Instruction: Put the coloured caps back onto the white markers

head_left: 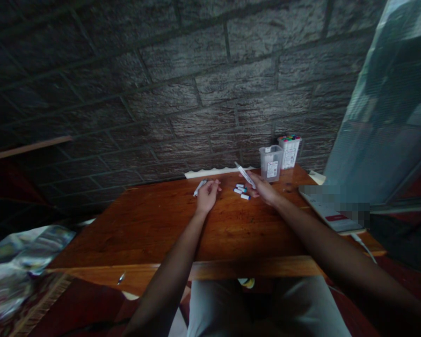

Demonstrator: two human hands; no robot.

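My left hand [207, 195] rests on the wooden table [168, 224] with its fingers curled around a white marker [199, 187] that sticks out to the left. My right hand [262, 187] holds another white marker [244, 174] raised at a slant, tip pointing up and left. Between the two hands lie three short marker pieces or caps [241, 191] with blue ends. Behind my right hand stands a clear plastic cup [271, 163], and beside it a clear box full of coloured markers [289, 150].
A dark brick wall [182, 89] rises right behind the table. A phone with a cable [331, 211] lies on the table's right side. A white scalloped strip [217, 171] runs along the back edge. Crumpled printed material [21, 262] lies at lower left. A glass panel stands on the right.
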